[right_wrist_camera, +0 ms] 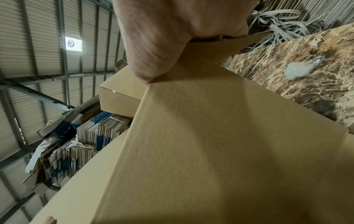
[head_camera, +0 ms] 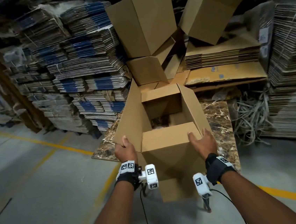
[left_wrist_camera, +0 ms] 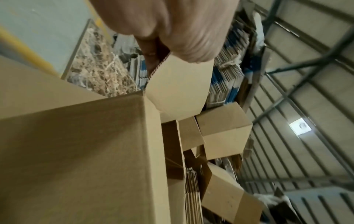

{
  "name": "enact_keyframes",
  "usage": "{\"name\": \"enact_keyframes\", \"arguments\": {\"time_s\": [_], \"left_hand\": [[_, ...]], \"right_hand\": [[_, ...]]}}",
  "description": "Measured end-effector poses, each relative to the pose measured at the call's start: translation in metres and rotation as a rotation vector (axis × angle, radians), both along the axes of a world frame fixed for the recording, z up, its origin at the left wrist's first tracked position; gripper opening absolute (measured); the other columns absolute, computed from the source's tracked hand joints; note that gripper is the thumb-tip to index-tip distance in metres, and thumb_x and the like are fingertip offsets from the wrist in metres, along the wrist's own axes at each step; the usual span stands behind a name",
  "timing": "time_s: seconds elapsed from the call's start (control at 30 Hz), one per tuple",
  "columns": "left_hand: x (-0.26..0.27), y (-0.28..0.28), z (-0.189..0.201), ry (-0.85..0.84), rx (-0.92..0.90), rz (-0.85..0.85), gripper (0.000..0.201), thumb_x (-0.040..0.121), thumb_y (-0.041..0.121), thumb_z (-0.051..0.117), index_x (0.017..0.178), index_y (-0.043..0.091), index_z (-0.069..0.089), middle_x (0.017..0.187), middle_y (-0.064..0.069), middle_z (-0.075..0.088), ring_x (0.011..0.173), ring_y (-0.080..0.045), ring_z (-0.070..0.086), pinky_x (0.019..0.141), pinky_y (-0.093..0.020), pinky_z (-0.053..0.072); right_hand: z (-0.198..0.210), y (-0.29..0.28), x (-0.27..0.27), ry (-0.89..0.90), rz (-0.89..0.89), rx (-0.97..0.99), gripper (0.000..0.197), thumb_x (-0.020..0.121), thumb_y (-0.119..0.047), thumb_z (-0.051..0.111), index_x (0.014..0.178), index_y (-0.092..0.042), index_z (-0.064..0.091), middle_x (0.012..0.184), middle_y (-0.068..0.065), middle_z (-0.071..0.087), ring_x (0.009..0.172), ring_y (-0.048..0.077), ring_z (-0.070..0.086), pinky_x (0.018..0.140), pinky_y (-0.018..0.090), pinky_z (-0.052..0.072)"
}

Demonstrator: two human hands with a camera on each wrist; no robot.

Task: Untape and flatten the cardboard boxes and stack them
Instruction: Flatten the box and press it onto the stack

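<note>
Forearms, wrist cameras strapped on: nearest the head view, reaching forward to the work.

Box (head_camera: 165, 128): open-topped, brown, all four flaps up, held at the near end of the marble table (head_camera: 218, 115), its lower part hanging over the table's front edge. The bottom seems open too, since mottled surface shows through it; whether any tape remains cannot be told.

Left hand (head_camera: 125, 149): at the near-left corner, thumb and fingers pinching the edge of the left flap (left_wrist_camera: 178, 91).

Right hand (head_camera: 202, 141): at the near-right corner, fingers curled over the cardboard edge, thumb on the near flap.

Other boxes (head_camera: 143, 23): still erect, piled at the table's far end. Flat stack (head_camera: 223, 56): beside them, on the right.

Bundles (head_camera: 84, 73): tied flattened cartons, stacked to the left. Strapping (head_camera: 251, 115): loose tangle right of the table.

Handling note, as judgement: the step is collapsing this box. Best done by pushing opposite corners towards each other so the walls fold along existing creases, keeping the flaps straight. Grip lower on the walls, not the flap edges, lest they bend or tear.
</note>
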State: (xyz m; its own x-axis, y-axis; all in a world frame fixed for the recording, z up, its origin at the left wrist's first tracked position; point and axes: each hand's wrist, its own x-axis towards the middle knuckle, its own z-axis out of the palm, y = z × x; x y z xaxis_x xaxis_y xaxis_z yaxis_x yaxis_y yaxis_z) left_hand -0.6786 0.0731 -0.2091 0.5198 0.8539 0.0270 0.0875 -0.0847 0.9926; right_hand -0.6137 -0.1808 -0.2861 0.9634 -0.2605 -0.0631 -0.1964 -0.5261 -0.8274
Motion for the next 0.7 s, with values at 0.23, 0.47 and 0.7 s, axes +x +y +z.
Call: {"name": "enact_keyframes", "arguments": {"time_s": [0.23,0.47,0.7], "left_hand": [[0.008,0.061,-0.072,0.314,-0.489,-0.219,0.031,0.085,0.04,0.053,0.099,0.015,0.064,0.116,-0.023,0.067,0.085,-0.032,0.059,0.075,-0.043,0.049],[0.014,0.052,-0.03,0.624,0.073,-0.068,0.09,0.085,0.019,0.064,0.162,0.025,0.017,0.17,-0.013,0.01,0.157,-0.034,0.005,0.123,-0.06,0.008],[0.036,0.029,-0.026,0.735,0.607,-0.524,0.077,0.096,0.059,0.019,0.15,0.009,0.042,0.155,-0.021,0.043,0.142,-0.038,0.04,0.118,-0.05,0.031]], "right_hand": [[-0.001,0.002,0.0,0.024,-0.016,0.031,0.092,0.087,-0.068,0.056,0.158,-0.015,0.03,0.162,0.011,0.033,0.149,0.033,0.031,0.121,0.053,0.027],[-0.001,0.004,0.003,0.017,-0.041,0.033,0.091,0.086,-0.069,0.056,0.156,-0.017,0.031,0.161,0.011,0.036,0.147,0.034,0.034,0.119,0.055,0.03],[-0.001,0.004,0.0,-0.012,-0.058,-0.011,0.09,0.087,-0.072,0.054,0.155,-0.017,0.034,0.16,0.011,0.037,0.147,0.034,0.033,0.119,0.058,0.024]]}}
